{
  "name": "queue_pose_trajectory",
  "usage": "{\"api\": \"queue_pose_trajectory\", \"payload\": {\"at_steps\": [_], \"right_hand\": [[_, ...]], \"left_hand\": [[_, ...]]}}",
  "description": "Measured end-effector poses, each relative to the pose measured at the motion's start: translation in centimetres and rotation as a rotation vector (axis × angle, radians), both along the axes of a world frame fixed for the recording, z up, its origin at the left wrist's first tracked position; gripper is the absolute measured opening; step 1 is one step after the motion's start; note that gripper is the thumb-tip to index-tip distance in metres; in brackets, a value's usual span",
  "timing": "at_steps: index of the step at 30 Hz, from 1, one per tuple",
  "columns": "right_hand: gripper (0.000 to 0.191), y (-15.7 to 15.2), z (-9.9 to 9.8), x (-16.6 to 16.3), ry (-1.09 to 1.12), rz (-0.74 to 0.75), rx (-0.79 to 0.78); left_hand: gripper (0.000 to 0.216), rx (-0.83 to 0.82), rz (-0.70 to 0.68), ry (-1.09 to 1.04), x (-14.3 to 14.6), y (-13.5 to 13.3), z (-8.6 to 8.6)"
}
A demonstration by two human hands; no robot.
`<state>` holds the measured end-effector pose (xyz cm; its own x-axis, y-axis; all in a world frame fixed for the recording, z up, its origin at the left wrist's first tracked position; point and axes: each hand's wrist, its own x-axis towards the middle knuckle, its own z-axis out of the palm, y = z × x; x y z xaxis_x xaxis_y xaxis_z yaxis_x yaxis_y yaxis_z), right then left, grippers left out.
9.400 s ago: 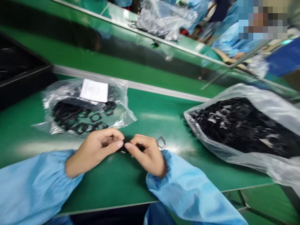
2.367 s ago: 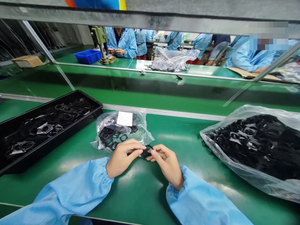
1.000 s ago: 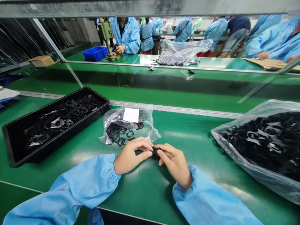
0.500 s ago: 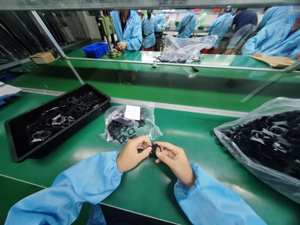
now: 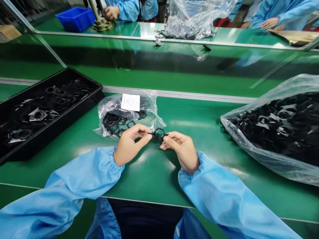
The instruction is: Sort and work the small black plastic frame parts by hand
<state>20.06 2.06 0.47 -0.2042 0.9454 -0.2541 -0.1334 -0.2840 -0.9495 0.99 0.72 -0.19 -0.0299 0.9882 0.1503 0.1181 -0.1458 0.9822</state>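
Left hand (image 5: 129, 144), right hand (image 5: 183, 151) grips clamped on black rubber gasket (image 5: 158, 134); even fingertip tension suits thin part; bagged gaskets (image 5: 117, 122) behind grip.

green assembly benches (image 5: 204, 189) with a blue crate (image 5: 75, 19) beyond.

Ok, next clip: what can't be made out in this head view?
Black gasket: the left hand and right hand hide where it is held.
Black tray: the parts inside are black on black, too dark to separate.
Large plastic bag: film glare and piling hide individual parts.
Co-worker's sleeve: the top edge cuts this person off.
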Motion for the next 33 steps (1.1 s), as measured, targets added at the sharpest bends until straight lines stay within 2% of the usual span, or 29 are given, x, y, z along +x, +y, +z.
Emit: {"api": "queue_pose_trajectory", "payload": {"at_steps": [10, 21, 29, 33], "right_hand": [[0.049, -0.33, -0.07, -0.37, -0.049, 0.077, 0.050], [0.043, -0.38, -0.25, -0.31, -0.035, 0.101, 0.077], [0.030, -0.90, -0.56, -0.43, -0.128, 0.073, 0.260], [0.028, -0.94, -0.69, -0.38, -0.134, 0.078, 0.273]], "left_hand": [[0.020, 0.024, -0.043, 0.046, -0.32, -0.17, -0.25], [0.009, 0.173, -0.066, 0.091, -0.27, -0.17, -0.23], [0.008, 0.213, -0.015, 0.145, -0.39, -0.22, -0.42], [0.007, 0.195, 0.000, 0.141, -0.40, -0.26, -0.50]]}}
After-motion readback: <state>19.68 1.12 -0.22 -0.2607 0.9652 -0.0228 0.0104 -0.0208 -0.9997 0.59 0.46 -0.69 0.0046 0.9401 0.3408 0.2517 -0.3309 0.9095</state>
